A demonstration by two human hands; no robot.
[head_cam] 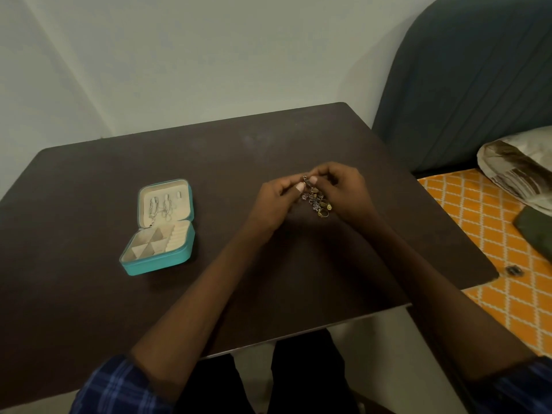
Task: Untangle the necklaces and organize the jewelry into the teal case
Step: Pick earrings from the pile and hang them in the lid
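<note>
The tangled jewelry cluster (316, 201) is hanging with its long axis running from 11 to 5 o'clock, its top clasp pinched between the left hand (276, 201) and right hand (343, 189) fingers. The open teal case (161, 228) is lying at 9 o'clock on the dark table (89, 294); a bed (493, 234) is sitting at 3 o'clock.

1 head-worn wide-angle view, looking forward and down, close over a dark table (89, 294), wall beyond
</note>
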